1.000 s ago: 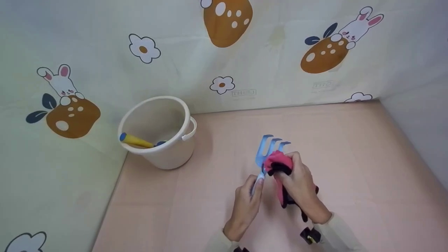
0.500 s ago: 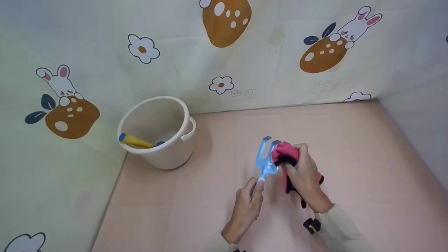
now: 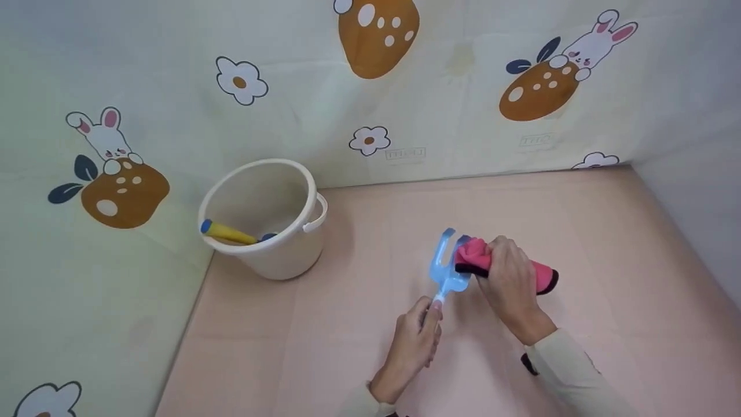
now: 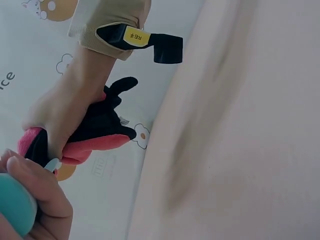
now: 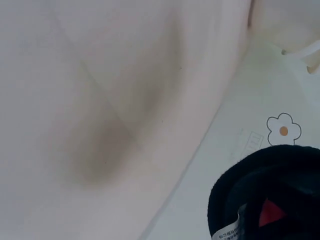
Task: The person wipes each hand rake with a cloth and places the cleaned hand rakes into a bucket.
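My left hand (image 3: 414,336) grips the handle of a light-blue hand rake (image 3: 444,272), its tines pointing away from me above the floor. In the left wrist view the rounded turquoise handle end (image 4: 16,205) shows inside the curled fingers. A pink glove with black trim (image 3: 476,255) is bunched in my right hand (image 3: 512,284), which holds it against the right side of the rake head and hides some tines. Black finger-like parts of the glove (image 4: 102,122) hang down in the left wrist view. Its dark cuff (image 5: 225,195) and a label fill the right wrist view's lower corner.
A cream bucket (image 3: 283,258) with a side handle stands at the left by the wall. Inside leans a tool with a yellow handle (image 3: 228,233), blue at its end. Patterned sheets (image 3: 312,98) enclose the pinkish floor (image 3: 579,231).
My right hand has slid the glove up and right along the rake head and turned, so more pink shows. The left hand, still gripping the rake, has shifted slightly right.
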